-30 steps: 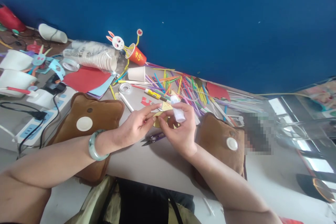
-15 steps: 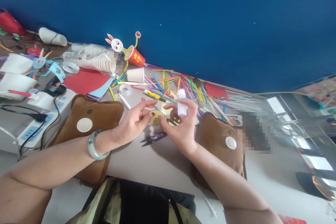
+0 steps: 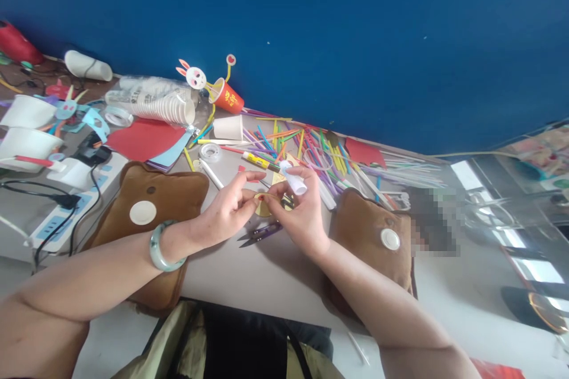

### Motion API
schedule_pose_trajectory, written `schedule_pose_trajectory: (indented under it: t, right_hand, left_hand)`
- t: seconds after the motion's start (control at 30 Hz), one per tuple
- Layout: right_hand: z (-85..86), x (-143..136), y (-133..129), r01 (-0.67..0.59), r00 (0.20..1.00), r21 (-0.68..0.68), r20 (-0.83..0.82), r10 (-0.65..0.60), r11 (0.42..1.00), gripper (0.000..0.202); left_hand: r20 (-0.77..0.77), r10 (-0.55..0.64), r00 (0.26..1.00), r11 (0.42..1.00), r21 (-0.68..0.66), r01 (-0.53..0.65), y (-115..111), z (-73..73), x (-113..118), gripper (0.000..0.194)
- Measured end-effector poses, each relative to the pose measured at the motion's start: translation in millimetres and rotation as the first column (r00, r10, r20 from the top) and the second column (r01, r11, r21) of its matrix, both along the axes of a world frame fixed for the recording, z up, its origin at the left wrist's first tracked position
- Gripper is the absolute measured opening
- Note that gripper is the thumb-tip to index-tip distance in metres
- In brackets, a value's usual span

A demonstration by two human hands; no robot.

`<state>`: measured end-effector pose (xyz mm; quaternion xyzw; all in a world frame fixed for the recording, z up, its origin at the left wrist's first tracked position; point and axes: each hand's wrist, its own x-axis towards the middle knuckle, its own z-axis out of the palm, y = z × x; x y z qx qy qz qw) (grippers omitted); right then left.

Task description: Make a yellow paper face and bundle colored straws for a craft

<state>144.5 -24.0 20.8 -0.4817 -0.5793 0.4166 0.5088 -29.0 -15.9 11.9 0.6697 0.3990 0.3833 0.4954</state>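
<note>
A small round yellow piece (image 3: 263, 207) is pinched between the fingertips of both hands. My left hand (image 3: 229, 204), with a pale green bangle (image 3: 159, 249) at the wrist, grips its left edge. My right hand (image 3: 302, 210) pinches its right side and also holds a white tube (image 3: 294, 180) between its fingers. Dark-handled snips (image 3: 262, 233) lie on the table just below the hands. Behind the fingers lies a yellow marker (image 3: 255, 160).
Brown cushions (image 3: 178, 201) (image 3: 368, 243) lie under both forearms. Colourful sticks (image 3: 293, 139) spread behind the hands. An orange cup (image 3: 229, 96) with a rabbit face, stacked cups (image 3: 169, 108), red paper (image 3: 144, 139) and a power strip (image 3: 60, 222) are at the left.
My right hand has moved slightly left, closer to my left hand. The white tube has tilted and shifted left and down. Less of the round yellow piece shows between the fingers.
</note>
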Motion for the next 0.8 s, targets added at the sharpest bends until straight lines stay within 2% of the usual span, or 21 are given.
schedule_pose_trajectory:
  t: [0.13, 0.27, 0.53, 0.8]
  right_hand:
    - [-0.6, 1.5, 3.6, -0.015, 0.998, -0.038, -0.054, 0.013, 0.999, 0.048]
    - [-1.7, 1.7, 5.3, -0.025, 0.996, -0.051, -0.082, 0.02, 0.998, 0.049]
    - [0.2, -0.3, 3.2, -0.037, 0.996, -0.058, -0.08, 0.032, 0.998, 0.048]
    - [-2.1, 1.4, 3.1, -0.043, 0.994, -0.13, -0.101, 0.03, 0.991, 0.052]
  left_hand:
    - [0.094, -0.001, 0.996, 0.982, -0.188, 0.019, 2.1, 3.6, 0.0, 0.041]
    - [0.159, 0.021, 0.987, 0.946, -0.324, 0.032, 5.8, 2.1, 2.3, 0.026]
    - [0.041, 0.048, 0.998, 0.982, -0.186, -0.039, 9.8, -0.6, 0.9, 0.019]
    - [0.097, 0.087, 0.991, 0.958, -0.281, -0.057, 12.3, 5.1, 2.4, 0.02]
